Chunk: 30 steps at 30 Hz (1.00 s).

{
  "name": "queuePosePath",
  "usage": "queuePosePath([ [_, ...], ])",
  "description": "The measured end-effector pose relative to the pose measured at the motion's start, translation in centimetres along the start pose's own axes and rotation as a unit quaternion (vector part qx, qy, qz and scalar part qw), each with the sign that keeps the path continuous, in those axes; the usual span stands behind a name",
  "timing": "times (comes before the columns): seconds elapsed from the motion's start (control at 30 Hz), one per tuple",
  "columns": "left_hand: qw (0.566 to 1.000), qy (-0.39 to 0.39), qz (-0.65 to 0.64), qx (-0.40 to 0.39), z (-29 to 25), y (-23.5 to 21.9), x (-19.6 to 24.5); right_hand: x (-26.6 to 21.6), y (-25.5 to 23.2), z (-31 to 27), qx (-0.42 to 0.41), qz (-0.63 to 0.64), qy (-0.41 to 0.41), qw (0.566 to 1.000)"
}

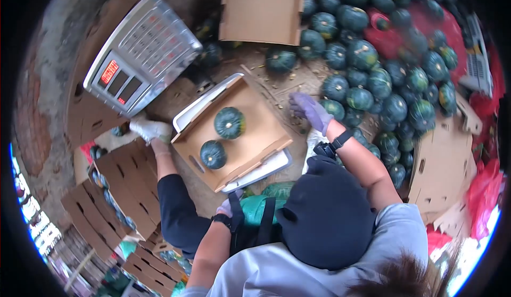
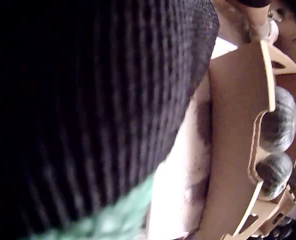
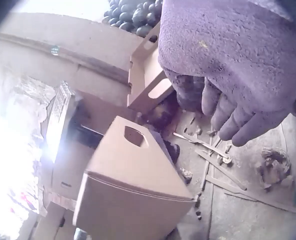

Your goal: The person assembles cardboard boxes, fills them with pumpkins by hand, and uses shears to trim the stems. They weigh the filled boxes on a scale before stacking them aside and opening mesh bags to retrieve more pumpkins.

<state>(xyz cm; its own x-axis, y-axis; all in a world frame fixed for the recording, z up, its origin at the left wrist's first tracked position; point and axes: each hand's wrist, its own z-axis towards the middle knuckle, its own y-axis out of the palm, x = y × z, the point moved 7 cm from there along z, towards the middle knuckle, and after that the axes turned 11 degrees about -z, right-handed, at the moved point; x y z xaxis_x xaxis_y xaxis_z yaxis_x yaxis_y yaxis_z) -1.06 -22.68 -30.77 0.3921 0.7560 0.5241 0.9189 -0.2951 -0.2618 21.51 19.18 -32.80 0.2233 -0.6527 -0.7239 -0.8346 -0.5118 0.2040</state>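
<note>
In a purple glove, my right hand [image 1: 311, 112] hovers between the cardboard box [image 1: 261, 129] and the squash pile; its fingers curl loosely around nothing. The right wrist view shows this glove [image 3: 233, 60] above the littered floor. My left hand [image 1: 224, 207], also gloved, is low by my lap beside a black strap, its fingers mostly hidden; I cannot tell what it holds. Two dark green kabocha squashes [image 1: 230, 122] lie inside the open box, which rests on a pale platform [image 1: 261, 170]. Black ribbed cloth [image 2: 113, 100] fills much of the left wrist view.
A digital scale display [image 1: 154, 47] with lit red digits stands at upper left. Many squashes [image 1: 362, 55] are heaped at right. Another shallow box [image 1: 262, 12] lies beyond. Stacked cartons [image 1: 125, 182] stand at left, near a white shoe [image 1: 151, 130].
</note>
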Motion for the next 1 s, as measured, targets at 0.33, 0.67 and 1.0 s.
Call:
queuePosePath([
  [0.33, 0.989, -0.131, -0.034, -0.06, -1.5, -1.5, -3.7, -8.2, -6.6, -4.6, 0.318, -0.609, -0.232, 0.689],
  [0.67, 0.982, -0.131, 0.135, 0.03, -7.8, -9.0, 18.9, -7.1, -8.7, 1.4, 0.166, -0.75, 0.071, 0.637],
  [1.0, 0.927, 0.118, -0.355, -0.024, -4.0, -9.3, 38.7, -8.1, -8.8, -0.9, 0.226, -0.63, 0.0, 0.743],
])
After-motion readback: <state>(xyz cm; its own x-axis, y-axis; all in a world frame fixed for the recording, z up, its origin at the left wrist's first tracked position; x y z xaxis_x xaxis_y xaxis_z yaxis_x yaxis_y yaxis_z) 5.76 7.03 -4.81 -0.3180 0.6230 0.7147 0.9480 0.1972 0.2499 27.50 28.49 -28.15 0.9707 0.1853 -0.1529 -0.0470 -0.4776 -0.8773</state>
